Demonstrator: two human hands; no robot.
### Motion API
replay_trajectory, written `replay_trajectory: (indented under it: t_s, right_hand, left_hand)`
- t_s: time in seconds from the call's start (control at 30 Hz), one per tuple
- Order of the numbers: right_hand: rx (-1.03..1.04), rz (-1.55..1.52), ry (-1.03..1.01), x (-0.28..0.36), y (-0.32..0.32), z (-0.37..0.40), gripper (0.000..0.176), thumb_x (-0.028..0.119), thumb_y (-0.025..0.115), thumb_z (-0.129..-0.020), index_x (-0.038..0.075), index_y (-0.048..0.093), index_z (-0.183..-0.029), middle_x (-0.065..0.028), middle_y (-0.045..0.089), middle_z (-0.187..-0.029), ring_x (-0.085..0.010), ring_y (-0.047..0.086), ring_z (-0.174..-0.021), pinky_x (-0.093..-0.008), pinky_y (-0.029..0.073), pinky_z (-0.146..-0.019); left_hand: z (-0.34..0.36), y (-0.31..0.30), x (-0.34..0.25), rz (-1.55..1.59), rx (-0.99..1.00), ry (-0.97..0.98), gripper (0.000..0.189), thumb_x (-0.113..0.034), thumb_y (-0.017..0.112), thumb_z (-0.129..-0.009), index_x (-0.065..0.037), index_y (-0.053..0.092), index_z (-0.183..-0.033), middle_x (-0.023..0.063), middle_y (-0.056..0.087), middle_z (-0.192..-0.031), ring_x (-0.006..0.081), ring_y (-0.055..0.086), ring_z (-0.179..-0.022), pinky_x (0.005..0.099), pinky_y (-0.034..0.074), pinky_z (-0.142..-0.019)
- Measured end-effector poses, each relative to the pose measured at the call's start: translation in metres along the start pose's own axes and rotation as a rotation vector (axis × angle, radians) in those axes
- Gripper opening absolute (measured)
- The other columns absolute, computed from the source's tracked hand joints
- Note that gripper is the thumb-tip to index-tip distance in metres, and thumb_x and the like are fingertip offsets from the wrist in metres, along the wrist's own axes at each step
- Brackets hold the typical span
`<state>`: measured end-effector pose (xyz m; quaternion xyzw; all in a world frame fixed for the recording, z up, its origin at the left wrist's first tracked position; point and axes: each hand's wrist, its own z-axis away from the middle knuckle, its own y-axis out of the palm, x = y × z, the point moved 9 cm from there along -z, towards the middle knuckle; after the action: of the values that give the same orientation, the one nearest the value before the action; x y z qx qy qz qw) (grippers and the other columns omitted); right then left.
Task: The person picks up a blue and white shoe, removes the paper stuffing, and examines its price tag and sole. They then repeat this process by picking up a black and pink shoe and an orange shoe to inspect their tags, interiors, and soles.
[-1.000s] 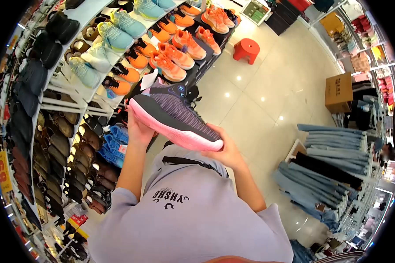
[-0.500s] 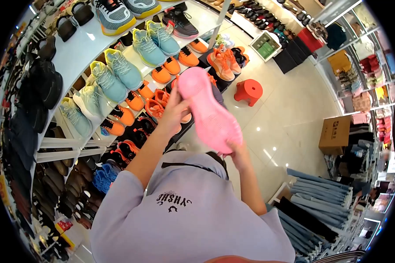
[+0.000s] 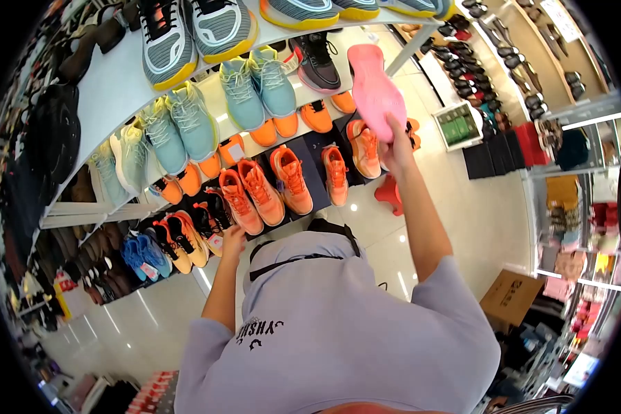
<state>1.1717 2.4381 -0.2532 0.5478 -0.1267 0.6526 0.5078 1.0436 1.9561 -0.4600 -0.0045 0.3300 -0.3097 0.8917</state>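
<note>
Fingers of right hand (image 3: 397,150) clasp one pink-soled shoe (image 3: 376,86); left hand's (image 3: 233,241), beside two orange shoes (image 3: 260,190), are unclear.

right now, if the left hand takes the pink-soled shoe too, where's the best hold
Probably the far end of the pink-soled shoe, from the person's left, thumb over the underside: the right hand covers the near end, and the underside faces the camera.

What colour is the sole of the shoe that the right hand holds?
The sole is pink, seen best in the head view.
</note>
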Motion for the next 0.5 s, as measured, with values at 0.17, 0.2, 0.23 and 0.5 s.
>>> replay_trajectory:
  t_s: [0.17, 0.2, 0.23, 0.5]
  right_hand:
    - [-0.002, 0.001, 0.112, 0.013, -0.001, -0.151, 0.021, 0.031, 0.071, -0.081, 0.017, 0.056, -0.087, 0.0044, 0.047, -0.058, -0.0070, 0.037, -0.040, -0.0211, 0.027, -0.037]
    - [0.019, 0.014, 0.122, 0.011, 0.000, -0.172, 0.021, 0.031, 0.071, -0.081, 0.017, 0.056, -0.087, 0.0044, 0.047, -0.058, -0.0070, 0.037, -0.040, -0.0211, 0.027, -0.037]
    - [0.067, 0.037, 0.145, 0.006, 0.004, -0.191, 0.023, 0.032, 0.072, -0.080, 0.018, 0.054, -0.083, 0.0053, 0.046, -0.056, -0.0072, 0.039, -0.040, -0.0202, 0.029, -0.038]
    - [0.172, 0.214, 0.227, -0.018, 0.005, -0.278, 0.024, 0.027, 0.075, -0.076, 0.020, 0.053, -0.081, 0.0052, 0.046, -0.055, -0.0079, 0.038, -0.039, -0.0190, 0.030, -0.037]
  left_hand:
    - [0.019, -0.014, 0.201, 0.188, -0.277, -0.324, 0.032, -0.027, 0.059, -0.082, -0.012, 0.055, -0.110, -0.0003, 0.052, -0.081, 0.0153, 0.051, -0.067, 0.0374, 0.043, -0.055]
    - [0.038, -0.004, 0.235, 0.279, -0.297, -0.416, 0.032, -0.027, 0.058, -0.083, -0.012, 0.054, -0.111, 0.0024, 0.053, -0.089, 0.0202, 0.053, -0.080, 0.0449, 0.045, -0.064]
    - [0.060, 0.011, 0.251, 0.360, -0.315, -0.448, 0.034, -0.028, 0.058, -0.083, -0.012, 0.053, -0.113, 0.0038, 0.053, -0.093, 0.0225, 0.053, -0.085, 0.0468, 0.044, -0.069]
    - [0.161, 0.136, 0.294, 0.142, -0.224, -0.397, 0.041, -0.029, 0.053, -0.088, -0.006, 0.053, -0.122, 0.0094, 0.059, -0.108, 0.0256, 0.055, -0.099, 0.0465, 0.045, -0.081]
